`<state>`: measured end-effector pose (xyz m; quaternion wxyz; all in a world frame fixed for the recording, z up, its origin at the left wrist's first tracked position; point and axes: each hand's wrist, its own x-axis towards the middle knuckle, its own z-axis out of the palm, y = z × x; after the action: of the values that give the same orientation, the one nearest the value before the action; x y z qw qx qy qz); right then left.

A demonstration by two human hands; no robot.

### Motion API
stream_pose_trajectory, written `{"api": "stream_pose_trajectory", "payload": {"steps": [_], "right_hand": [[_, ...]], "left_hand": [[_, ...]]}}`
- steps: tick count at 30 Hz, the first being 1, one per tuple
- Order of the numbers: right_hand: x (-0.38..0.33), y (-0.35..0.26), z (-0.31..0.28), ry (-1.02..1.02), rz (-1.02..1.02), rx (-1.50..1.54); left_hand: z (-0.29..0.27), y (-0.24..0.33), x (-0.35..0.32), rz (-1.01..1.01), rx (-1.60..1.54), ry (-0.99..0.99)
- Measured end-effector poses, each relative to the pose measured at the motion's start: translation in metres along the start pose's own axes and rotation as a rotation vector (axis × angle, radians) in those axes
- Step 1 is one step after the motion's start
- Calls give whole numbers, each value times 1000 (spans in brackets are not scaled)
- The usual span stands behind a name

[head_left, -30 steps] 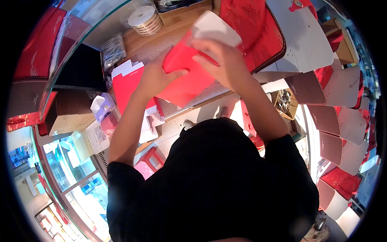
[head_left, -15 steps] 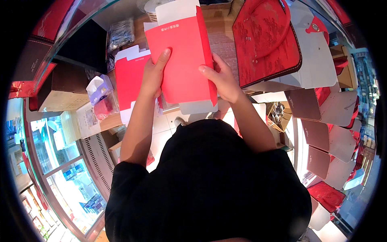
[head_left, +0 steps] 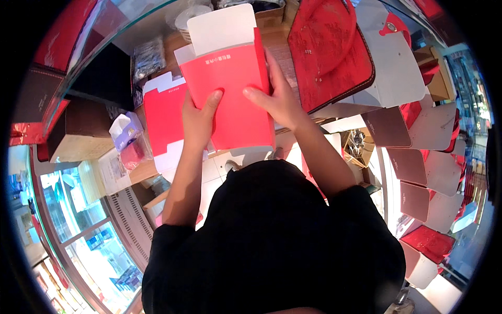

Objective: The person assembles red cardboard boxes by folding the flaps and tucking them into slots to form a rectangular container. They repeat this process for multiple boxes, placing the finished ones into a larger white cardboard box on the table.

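A red cardboard box [head_left: 230,112] with small print near its far edge is held in front of me, over the near edge of the counter. Its white end flap [head_left: 222,26] stands out at the far end. My left hand [head_left: 201,115] grips the left side, thumb on the red face. From the right, my right hand [head_left: 277,97] holds it with its thumb on the face and fingers along the side. Behind my left hand lie flat red and white box blanks [head_left: 163,112] on the counter.
A red patterned bag [head_left: 332,55] lies right of the box. At the left are a tissue pack [head_left: 125,130], a brown carton [head_left: 83,128] and a plastic-wrapped bundle [head_left: 149,57]. White rolls [head_left: 191,18] stand at the back. Several brown-and-white boxes [head_left: 413,165] line the right side.
The box has come slightly nearer and to the left, and its near flap no longer shows. My right hand's fingers have stretched further along the box's side.
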<state>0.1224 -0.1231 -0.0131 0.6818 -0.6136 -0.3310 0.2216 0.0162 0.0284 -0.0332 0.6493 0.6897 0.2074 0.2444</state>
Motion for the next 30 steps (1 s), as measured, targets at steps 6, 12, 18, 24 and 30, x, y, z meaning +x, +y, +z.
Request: {"api": "stream_pose_trajectory", "payload": {"steps": [6, 12, 18, 24, 30], "right_hand": [[5, -26, -2, -31, -171, 100], [-12, -37, 1, -95, -245, -27], [-9, -42, -6, -106, -468, -151], [-15, -52, -9, -81, -510, -161], [-15, -58, -10, -103, -595, -255]], "left_hand": [[-2, 25, -7, 212, -8, 11], [-6, 74, -3, 429, -10, 35], [-14, 69, -10, 480, 74, 11], [-20, 71, -16, 623, -70, -121], [-17, 84, -25, 533, -149, -119]]}}
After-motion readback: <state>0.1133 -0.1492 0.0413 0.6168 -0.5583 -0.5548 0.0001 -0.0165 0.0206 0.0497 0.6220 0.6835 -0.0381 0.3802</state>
